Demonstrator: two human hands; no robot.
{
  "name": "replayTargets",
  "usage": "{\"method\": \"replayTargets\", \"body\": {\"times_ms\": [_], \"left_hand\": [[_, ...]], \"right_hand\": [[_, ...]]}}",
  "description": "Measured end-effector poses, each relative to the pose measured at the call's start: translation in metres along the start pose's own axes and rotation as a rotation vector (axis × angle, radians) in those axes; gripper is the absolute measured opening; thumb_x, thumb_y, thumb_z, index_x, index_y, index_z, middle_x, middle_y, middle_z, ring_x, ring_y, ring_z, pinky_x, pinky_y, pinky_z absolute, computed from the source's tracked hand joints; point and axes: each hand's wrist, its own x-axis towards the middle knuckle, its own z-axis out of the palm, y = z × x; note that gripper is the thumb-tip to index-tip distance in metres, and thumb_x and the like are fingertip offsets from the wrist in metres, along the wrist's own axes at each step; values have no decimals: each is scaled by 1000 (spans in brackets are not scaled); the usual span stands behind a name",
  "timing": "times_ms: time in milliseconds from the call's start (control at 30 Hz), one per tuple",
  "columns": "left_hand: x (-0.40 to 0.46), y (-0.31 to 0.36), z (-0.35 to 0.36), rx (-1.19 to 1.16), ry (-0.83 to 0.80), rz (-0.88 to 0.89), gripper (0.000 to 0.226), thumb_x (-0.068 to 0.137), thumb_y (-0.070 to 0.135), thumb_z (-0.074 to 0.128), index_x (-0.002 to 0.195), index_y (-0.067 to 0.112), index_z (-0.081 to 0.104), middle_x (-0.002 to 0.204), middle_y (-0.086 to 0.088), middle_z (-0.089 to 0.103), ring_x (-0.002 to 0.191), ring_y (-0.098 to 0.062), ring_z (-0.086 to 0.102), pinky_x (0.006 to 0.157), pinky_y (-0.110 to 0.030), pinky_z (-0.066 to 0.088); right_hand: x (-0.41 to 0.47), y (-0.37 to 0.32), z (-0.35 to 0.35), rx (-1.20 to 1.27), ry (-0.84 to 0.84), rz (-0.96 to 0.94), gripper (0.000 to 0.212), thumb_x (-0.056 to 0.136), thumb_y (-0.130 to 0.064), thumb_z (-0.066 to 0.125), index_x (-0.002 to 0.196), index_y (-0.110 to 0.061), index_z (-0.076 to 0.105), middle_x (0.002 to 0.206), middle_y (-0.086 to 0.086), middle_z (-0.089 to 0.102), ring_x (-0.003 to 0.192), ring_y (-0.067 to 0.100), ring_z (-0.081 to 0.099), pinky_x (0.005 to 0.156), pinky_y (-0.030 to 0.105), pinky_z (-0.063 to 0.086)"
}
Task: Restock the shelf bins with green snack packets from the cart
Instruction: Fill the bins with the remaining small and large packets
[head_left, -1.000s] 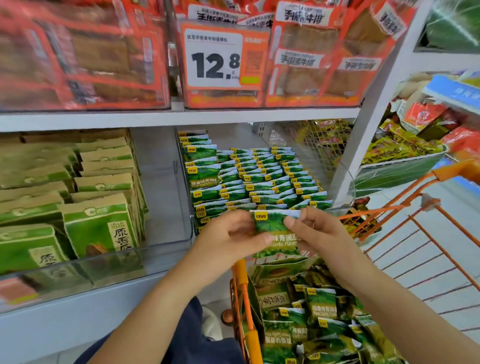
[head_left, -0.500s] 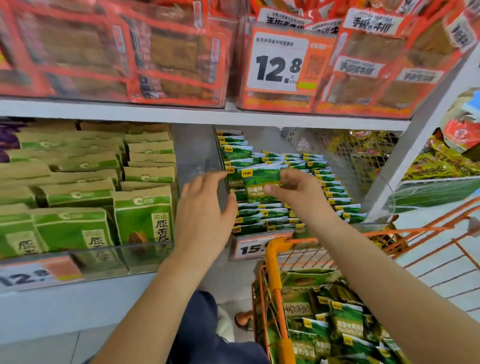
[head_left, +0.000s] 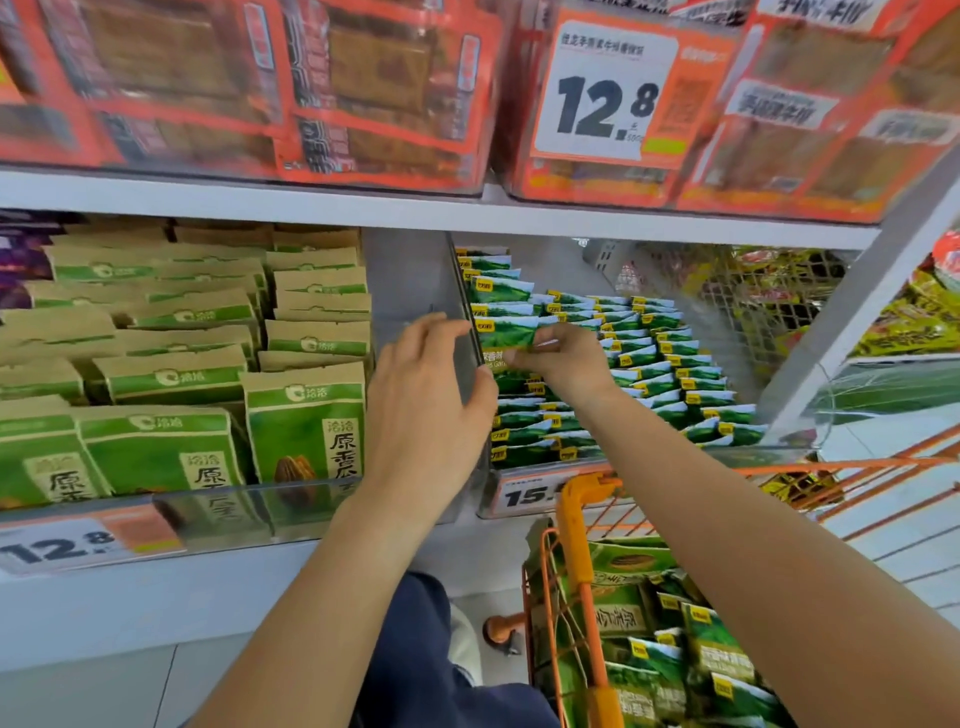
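My right hand (head_left: 563, 361) pinches a green snack packet (head_left: 508, 339) at the left side of the clear shelf bin (head_left: 769, 454), over rows of upright green packets (head_left: 670, 364). My left hand (head_left: 423, 400) is open beside the bin's clear left wall, fingers spread and reaching toward the divider edge. Below at the right, the orange cart (head_left: 582, 545) holds several more green packets (head_left: 675, 654).
Kraft-and-green seed bags (head_left: 306, 431) fill the bin to the left. Red-orange packs and a 12.8 price card (head_left: 605, 91) sit on the shelf above. A white shelf upright (head_left: 852, 322) stands at the right, with yellow snacks behind mesh.
Both hands rose from over the cart to the shelf bin. My left hand let go of the packet; my right hand carried it into the bin's left column.
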Motion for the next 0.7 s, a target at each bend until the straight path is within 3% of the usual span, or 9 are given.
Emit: {"method": "replayTargets", "body": {"times_ms": [133,333,467,600,700], "left_hand": [[-1,1,5,-1,-19,10,43,93,25,56,134,16,51,140,-3,45,128,-22,40,106,-32,30],[-8,8,11,-23,62,79,43,91,19,57,133,15,50,137,-3,48,126,-19,38,101,-19,19],[-27,29,25,-26,95,314,36,88,18,50,122,12,60,127,-3,56,123,-19,41,106,-27,25],[-56,52,53,-86,-128,536,31,89,21,45,111,16,67,114,2,64,115,-14,47,103,-27,32],[-70,60,64,-97,-392,547,27,94,24,45,105,23,70,103,11,67,101,-4,51,91,-22,43]], "right_hand": [[-1,1,-3,-160,-21,-41,36,75,-33,80,93,-15,54,91,3,63,96,25,62,81,33,48],[-23,4,-35,-136,-18,-97,53,79,-39,75,120,-15,52,110,4,63,92,19,60,76,32,48],[-63,16,-82,-111,90,-240,31,85,-36,70,109,-19,59,91,0,67,88,15,63,77,34,51],[-106,51,-131,-268,78,-238,12,89,-31,65,86,-19,66,73,1,68,69,16,64,67,34,51],[-120,88,-155,-515,-118,-114,8,89,-26,64,85,-21,69,80,-1,71,73,16,67,69,32,53]]}}
